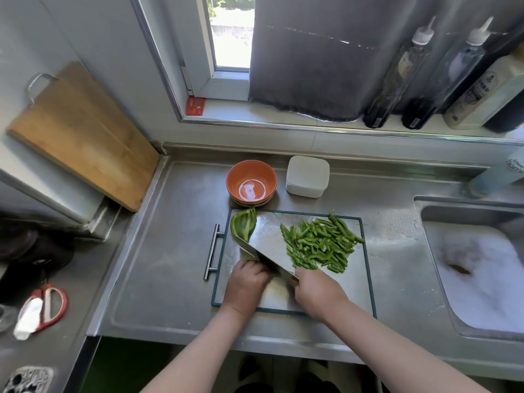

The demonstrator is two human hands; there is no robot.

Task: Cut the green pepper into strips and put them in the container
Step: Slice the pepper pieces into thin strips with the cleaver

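- One uncut green pepper piece (243,224) is lying at the cutting board's (340,293) far-left corner.
- Cut strips (319,243) are sitting heaped by its far-right corner.
- Right hand (316,293) is gripping the cleaver (263,242) by its handle, the blade slanting toward the pepper piece.
- Left hand (246,285) is sitting curled beside the blade; can't tell if it's holding anything.
- White container (307,177) and orange bowl (251,184) are standing just beyond the board's far edge.

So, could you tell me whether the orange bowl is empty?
Empty: the orange bowl shows a bare bottom; pepper strips lie on the cutting board.
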